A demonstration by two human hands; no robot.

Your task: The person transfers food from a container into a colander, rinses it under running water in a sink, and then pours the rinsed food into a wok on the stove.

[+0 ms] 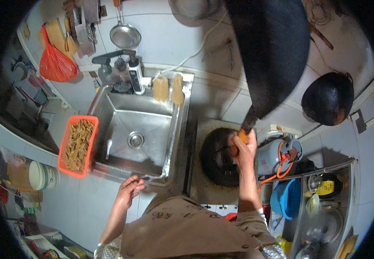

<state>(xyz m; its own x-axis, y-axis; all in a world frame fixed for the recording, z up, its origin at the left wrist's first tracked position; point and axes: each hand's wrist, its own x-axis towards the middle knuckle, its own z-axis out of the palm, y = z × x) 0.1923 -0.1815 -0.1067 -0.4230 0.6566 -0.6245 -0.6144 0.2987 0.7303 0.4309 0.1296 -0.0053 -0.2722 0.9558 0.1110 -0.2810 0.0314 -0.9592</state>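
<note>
My right hand [246, 149] is closed around the orange-brown handle of a large dark wok [272, 55], raised in front of the tiled wall at the upper right. Beneath that hand, a second dark pan [217, 158] rests on the cooktop [203, 194]. My left hand [130, 191] is near the front edge of the stainless steel sink [141, 126], fingers slightly curled and holding nothing. A white spoon [109, 149] lies in the basin. At the sink's left edge, an orange plastic basket [96, 129] holds brown, strip-like food pieces [78, 145].
Behind the sink are a faucet [136, 77] and two tan scrubbers [161, 88]. A strainer [125, 36] and a red plastic bag [57, 66] hang on the wall. Right of the cooktop stands a gas cylinder [269, 157], with a blue basin [290, 199] on the shelf nearby.
</note>
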